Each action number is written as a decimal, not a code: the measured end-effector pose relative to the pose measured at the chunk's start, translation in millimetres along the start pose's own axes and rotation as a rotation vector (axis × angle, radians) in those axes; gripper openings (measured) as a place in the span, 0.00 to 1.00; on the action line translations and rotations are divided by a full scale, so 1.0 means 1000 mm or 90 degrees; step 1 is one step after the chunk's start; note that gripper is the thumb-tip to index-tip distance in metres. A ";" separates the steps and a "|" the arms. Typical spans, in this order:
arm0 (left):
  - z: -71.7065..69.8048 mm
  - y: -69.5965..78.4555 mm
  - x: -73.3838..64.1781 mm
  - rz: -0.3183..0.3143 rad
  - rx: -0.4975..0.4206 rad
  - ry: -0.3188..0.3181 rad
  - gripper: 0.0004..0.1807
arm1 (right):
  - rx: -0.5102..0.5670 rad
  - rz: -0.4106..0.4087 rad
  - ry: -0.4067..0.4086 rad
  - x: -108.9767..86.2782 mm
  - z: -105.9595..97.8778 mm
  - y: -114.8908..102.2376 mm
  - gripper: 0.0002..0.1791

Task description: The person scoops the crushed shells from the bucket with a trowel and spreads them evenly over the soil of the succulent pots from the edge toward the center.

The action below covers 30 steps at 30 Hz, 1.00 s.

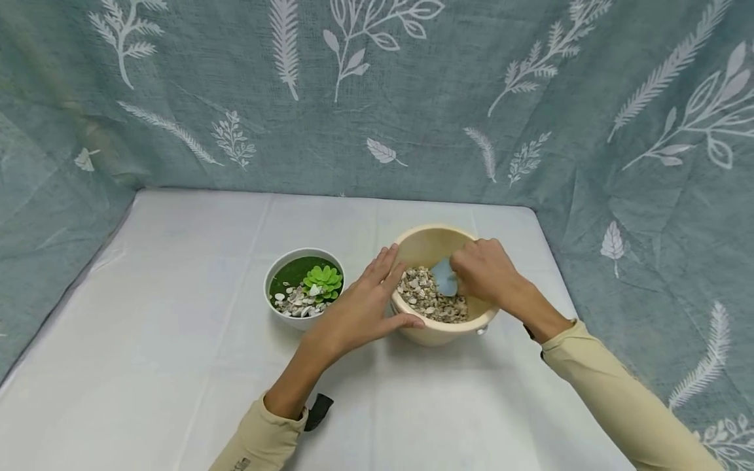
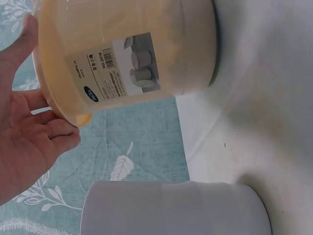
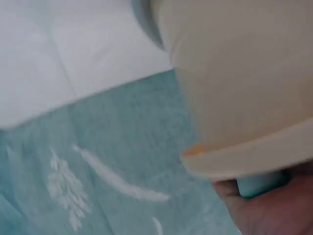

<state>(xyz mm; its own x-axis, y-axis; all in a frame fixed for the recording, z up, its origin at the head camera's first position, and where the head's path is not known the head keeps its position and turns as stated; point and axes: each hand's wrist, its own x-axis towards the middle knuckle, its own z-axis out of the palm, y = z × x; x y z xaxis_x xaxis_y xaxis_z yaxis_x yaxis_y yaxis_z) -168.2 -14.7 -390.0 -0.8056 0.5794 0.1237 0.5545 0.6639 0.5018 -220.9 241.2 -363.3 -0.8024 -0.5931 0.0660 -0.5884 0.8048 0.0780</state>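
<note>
A cream plastic bucket (image 1: 432, 333) holds a bed of small pebbles and shell bits (image 1: 421, 294). My right hand (image 1: 485, 271) reaches over its right rim and grips a light blue scoop (image 1: 444, 278), whose blade meets the pebbles. In the right wrist view, the scoop's handle (image 3: 261, 183) shows between the fingers, below the rim. My left hand (image 1: 362, 304) rests against the bucket's left rim with fingers extended and thumb on the near edge. The left wrist view shows the fingertips (image 2: 66, 142) at the rim and a printed label (image 2: 117, 68) on the bucket's side.
Left of the bucket stands a white bowl (image 1: 300, 324) with a dark green base, a green succulent (image 1: 323, 282) and pale pebbles (image 1: 294, 302). Both containers stand on a white-covered table (image 1: 177, 340). A teal leaf-print curtain (image 1: 412, 118) hangs behind and along the sides.
</note>
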 end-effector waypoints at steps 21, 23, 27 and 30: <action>0.000 -0.001 -0.003 -0.013 -0.011 0.009 0.57 | 0.202 0.132 0.013 -0.017 -0.024 -0.004 0.04; 0.000 -0.002 -0.003 -0.016 -0.017 0.008 0.58 | 0.220 0.150 0.014 -0.022 -0.029 -0.003 0.04; 0.003 -0.003 -0.004 -0.013 -0.024 0.017 0.58 | 0.284 0.191 0.020 -0.035 -0.037 0.001 0.04; 0.005 -0.003 -0.004 -0.004 -0.030 0.027 0.59 | 0.320 0.210 0.040 -0.045 -0.044 0.004 0.04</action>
<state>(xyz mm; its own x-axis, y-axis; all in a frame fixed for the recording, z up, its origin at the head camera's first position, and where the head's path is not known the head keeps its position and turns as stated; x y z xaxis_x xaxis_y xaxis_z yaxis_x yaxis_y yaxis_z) -165.7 -16.4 -395.7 -0.8177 0.5541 0.1558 0.5398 0.6443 0.5418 -182.3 270.1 -322.7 -0.9520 -0.2988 0.0662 -0.2969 0.8497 -0.4356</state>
